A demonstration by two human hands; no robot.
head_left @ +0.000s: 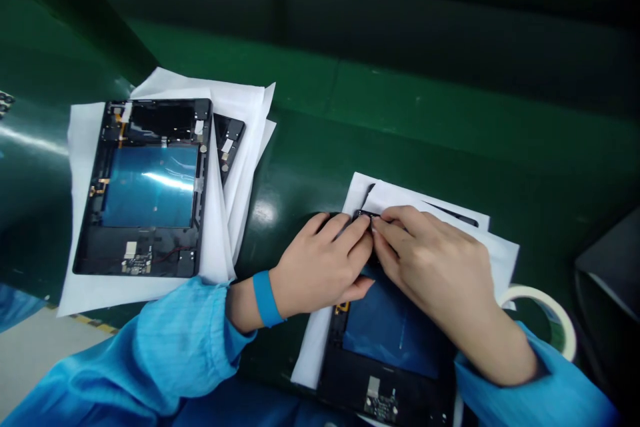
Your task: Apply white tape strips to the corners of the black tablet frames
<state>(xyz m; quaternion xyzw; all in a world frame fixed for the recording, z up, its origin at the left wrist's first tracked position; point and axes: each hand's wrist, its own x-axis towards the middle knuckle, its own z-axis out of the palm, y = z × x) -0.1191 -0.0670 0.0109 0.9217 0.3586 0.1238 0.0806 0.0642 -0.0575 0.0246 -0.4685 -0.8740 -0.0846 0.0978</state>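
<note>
Open device: a black tablet-like casing [345,363] in the lower right of the frame, lying on white sheets [310,357], its upper part covered by the hands
Blue panel: a film-like rectangle [390,330] in the casing's middle, with a small circuit board [381,401] below it
Left hand: [325,263] right of centre, fingers bent, fingertips at the casing's top edge; I cannot tell whether they grip anything
Right hand: [435,263] just beside it, thumb and forefinger drawn together at the same edge; anything pinched there is hidden
Wristband: blue band [269,299] on the left wrist
Tape: cream roll [567,327] at lower right, near the right sleeve [540,383]
Left stack: another open device [150,187] atop white paper [240,90], a second one [233,137] partly showing beneath
Table: green surface [300,147]
</note>
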